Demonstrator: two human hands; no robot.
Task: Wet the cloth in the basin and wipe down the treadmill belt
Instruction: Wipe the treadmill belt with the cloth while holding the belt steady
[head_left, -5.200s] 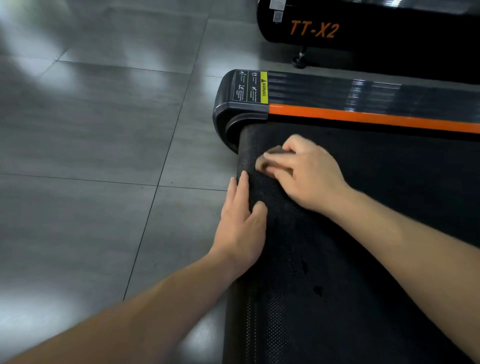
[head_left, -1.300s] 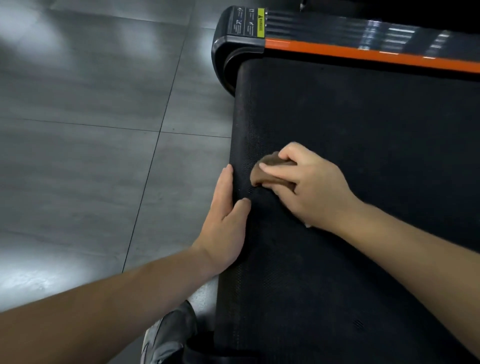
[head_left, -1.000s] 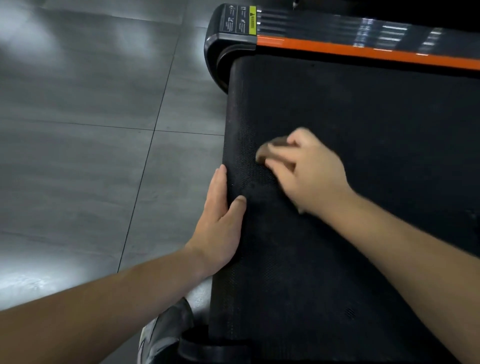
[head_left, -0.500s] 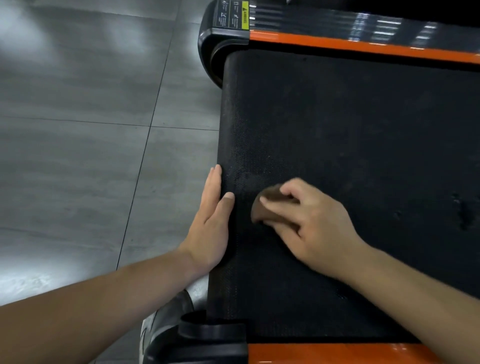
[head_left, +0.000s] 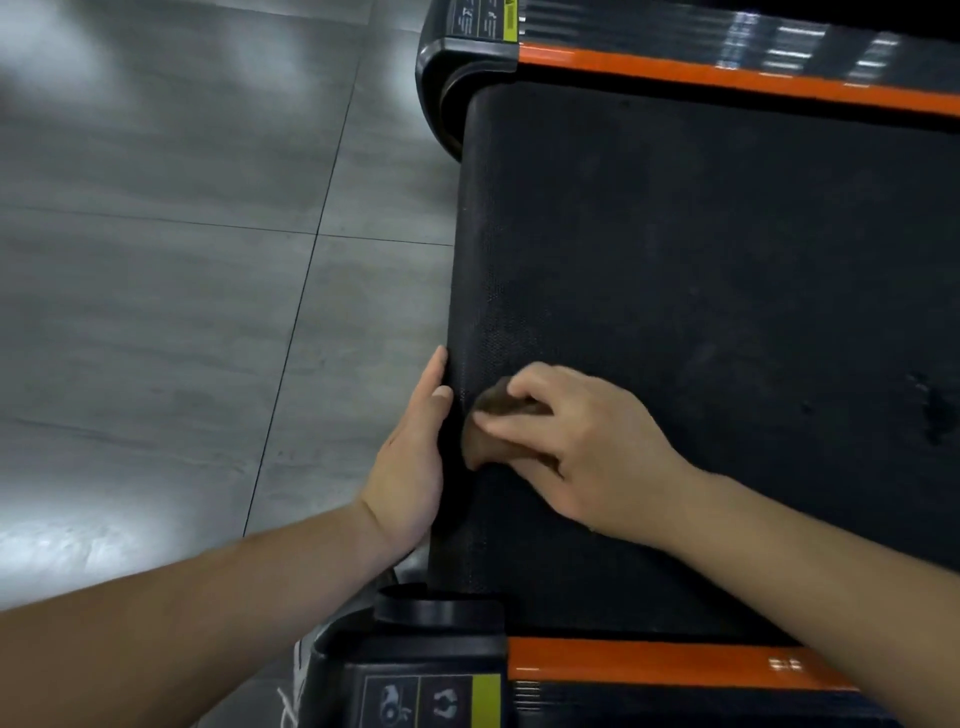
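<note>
The brown cloth (head_left: 493, 410) sits bunched beneath the right hand (head_left: 582, 447), whose curled fingers (head_left: 519, 427) clasp it against the treadmill belt (head_left: 701, 286); its wad pokes out past the fingertips. Just beyond those fingertips, the left hand (head_left: 410, 467) lies flat along the belt's rounded end, fingers straight and thumb tip resting on top. One cloth, two hands, two orange rails (head_left: 727, 78).
</note>
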